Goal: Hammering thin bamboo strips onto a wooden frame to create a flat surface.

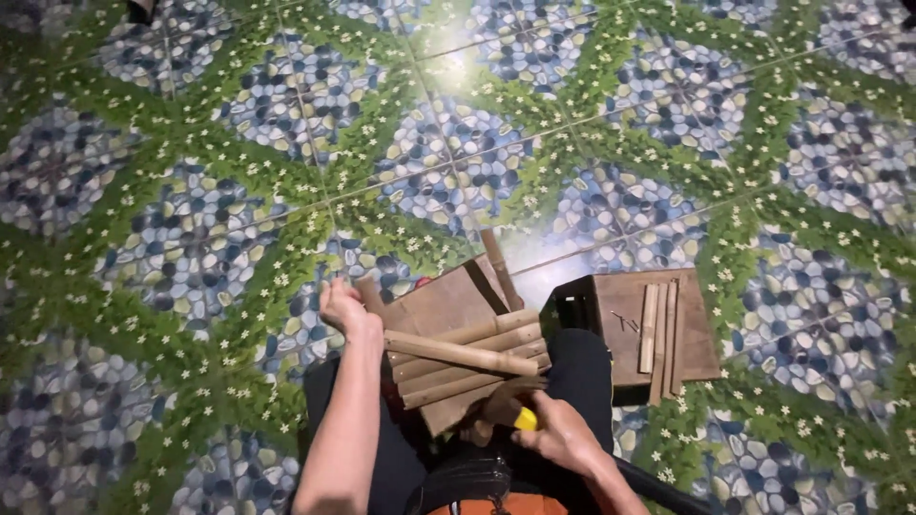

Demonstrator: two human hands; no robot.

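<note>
Nearest: your right hand (563, 441) is clenched on a yellow-handled tool (522, 418), low centre of frame, over your lap. Tool head hidden behind the bamboo; can't tell what kind it is.

Just beyond: a row of bamboo strips (468, 362) lies across a brown wooden board (444, 305) propped on your knees. Your left hand (342, 307) grasps the board's left end, approx. steadying it.

Step in hand, as judged: fixing or trimming strips on the board. Next move calls for keeping the left grip firm w/ fingers out of the tool's path, and the strips aligned.

Right of knee: small dark wooden stool (698, 334) on the floor (191, 238), spare bamboo strips (658, 329) lying on its top.

Far: patterned tile floor, glare spot top centre. Board's underside and fastenings not visible.
</note>
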